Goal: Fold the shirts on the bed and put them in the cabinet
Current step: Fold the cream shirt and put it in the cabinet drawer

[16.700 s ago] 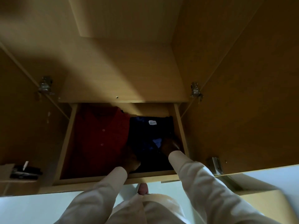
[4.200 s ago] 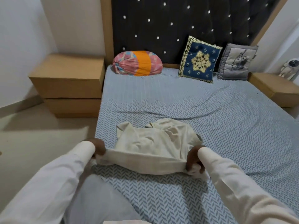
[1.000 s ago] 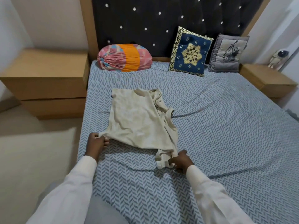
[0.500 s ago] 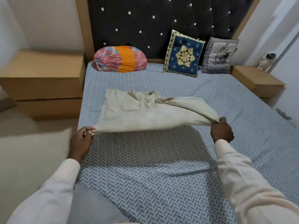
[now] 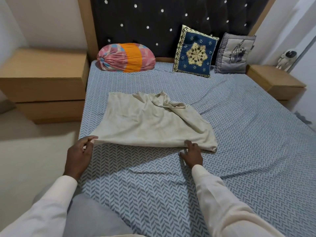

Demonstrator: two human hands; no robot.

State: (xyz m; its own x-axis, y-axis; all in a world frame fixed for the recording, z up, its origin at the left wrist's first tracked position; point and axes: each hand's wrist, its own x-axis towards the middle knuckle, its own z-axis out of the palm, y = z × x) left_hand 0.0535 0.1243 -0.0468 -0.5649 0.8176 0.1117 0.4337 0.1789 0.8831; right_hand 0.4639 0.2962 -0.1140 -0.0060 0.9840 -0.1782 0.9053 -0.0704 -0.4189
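A cream shirt [image 5: 150,122] lies spread on the bed [image 5: 239,134], its hem towards me and its collar end bunched at the far right. My left hand [image 5: 79,154] pinches the hem's left corner and holds it slightly off the sheet. My right hand [image 5: 192,153] rests at the hem's right part with fingers spread, touching the cloth and the sheet. The cabinet is out of view.
A round pink-and-orange bolster [image 5: 125,57], a blue embroidered cushion [image 5: 195,51] and a grey cushion [image 5: 233,53] lean at the dark headboard. Wooden bedside units stand at left [image 5: 42,82] and right [image 5: 275,81]; a small white figure [image 5: 286,59] stands on the right one.
The shirt, stretched in the air half a second ago, now lies on the sheet. My right hand let go of its corner and moved left and down to the hem.
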